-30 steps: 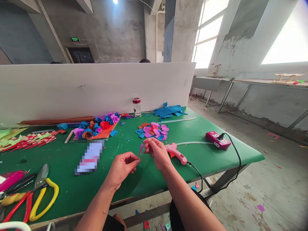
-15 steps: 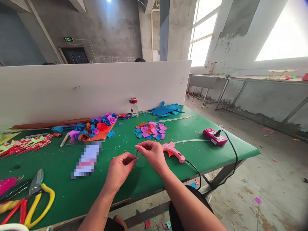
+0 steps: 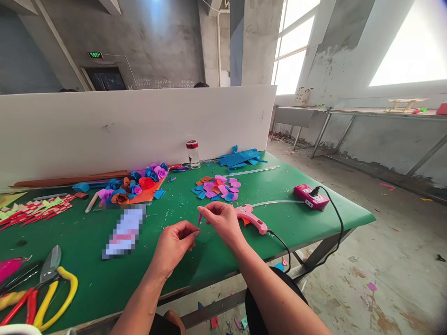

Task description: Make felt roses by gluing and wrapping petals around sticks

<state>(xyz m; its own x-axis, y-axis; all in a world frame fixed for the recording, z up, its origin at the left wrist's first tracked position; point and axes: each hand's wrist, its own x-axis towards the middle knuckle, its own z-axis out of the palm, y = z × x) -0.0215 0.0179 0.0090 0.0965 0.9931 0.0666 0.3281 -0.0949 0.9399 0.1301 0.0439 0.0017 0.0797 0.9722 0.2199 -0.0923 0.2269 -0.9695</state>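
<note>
Over the green table, my left hand [image 3: 178,241] and my right hand [image 3: 220,221] face each other, thumbs and forefingers pinched. Between them stands a thin rolled strip of purple paper [image 3: 199,220], gripped near its top by my right hand and at its lower end by my left. Just beyond lies a pile of cut paper petals [image 3: 218,188] in pink, blue and orange. A pink glue gun [image 3: 252,217] rests to the right of my right hand, its front end partly hidden behind that hand.
A power strip [image 3: 310,197] with a black cable sits at the right. Finished paper flowers [image 3: 134,184], a lidded glass jar [image 3: 193,154] and blue paper [image 3: 240,158] line the back by a white board [image 3: 139,125]. Yellow-handled shears [image 3: 52,279] lie at left front.
My hands hold nearly the same pose, and a little more of the purple strip shows between the fingertips. The whole view has shifted slightly.
</note>
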